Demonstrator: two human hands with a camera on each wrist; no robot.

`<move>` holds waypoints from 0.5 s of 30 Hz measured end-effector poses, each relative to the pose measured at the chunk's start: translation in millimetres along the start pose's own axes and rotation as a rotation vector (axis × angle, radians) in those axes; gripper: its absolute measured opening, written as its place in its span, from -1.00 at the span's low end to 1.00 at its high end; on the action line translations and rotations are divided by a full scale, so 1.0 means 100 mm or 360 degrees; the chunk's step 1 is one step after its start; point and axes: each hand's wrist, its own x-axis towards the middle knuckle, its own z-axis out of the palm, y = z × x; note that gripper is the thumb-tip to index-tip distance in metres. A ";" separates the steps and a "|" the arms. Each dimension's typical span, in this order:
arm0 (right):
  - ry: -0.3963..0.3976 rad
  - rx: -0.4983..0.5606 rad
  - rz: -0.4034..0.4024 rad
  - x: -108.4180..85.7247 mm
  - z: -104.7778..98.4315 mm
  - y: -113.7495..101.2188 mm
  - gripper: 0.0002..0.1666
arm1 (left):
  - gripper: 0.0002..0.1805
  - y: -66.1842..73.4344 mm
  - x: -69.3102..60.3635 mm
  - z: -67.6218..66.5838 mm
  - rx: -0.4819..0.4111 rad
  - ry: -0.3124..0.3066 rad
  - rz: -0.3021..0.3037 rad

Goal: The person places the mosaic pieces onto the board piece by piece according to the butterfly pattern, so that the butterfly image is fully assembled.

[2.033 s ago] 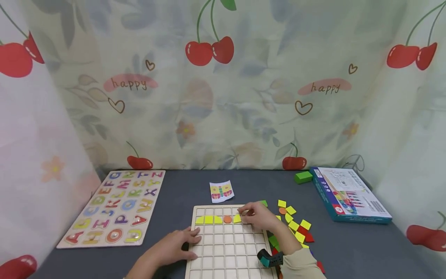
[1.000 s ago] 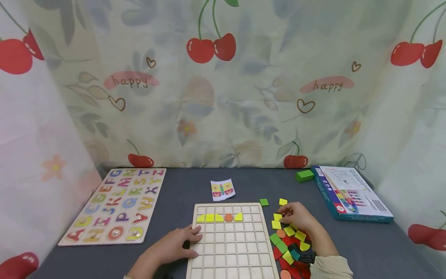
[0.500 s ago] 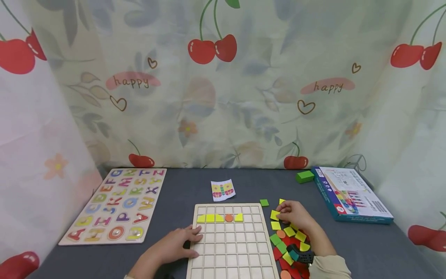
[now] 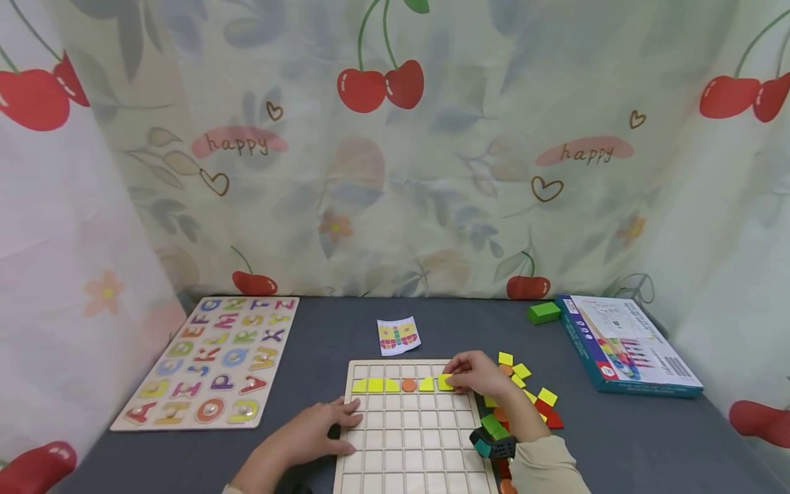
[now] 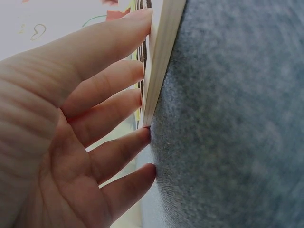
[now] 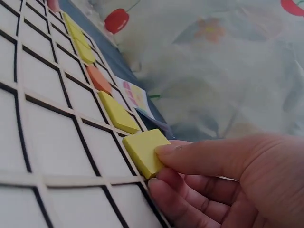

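So your right hand (image 4: 477, 374) has the yellow square tile (image 6: 141, 148) pinched on its left, just right of another yellow tile (image 6: 117, 113) on the grid board (image 4: 410, 440), left hand (image 4: 315, 431) loosely spread at the left edge.

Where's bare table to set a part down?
Free: table between letter board and picture card; also right of the loose tiles, nearer than the box. Crowded: right side of grid board, with right hand and tiles.
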 end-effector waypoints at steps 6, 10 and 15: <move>0.0093 -0.0137 -0.0016 0.04 0.10 0.00 -0.81 | -0.39 0.01 0.00 0.01 -0.0002 -0.0002 -0.0004; 0.0135 -0.0224 -0.0029 0.06 0.13 0.00 -0.84 | -0.39 0.01 0.00 0.01 0.0009 0.0013 -0.0008; 0.0121 -0.0257 -0.0081 0.06 0.16 -0.03 -0.86 | -0.39 0.01 -0.01 0.01 0.0009 0.0016 -0.0021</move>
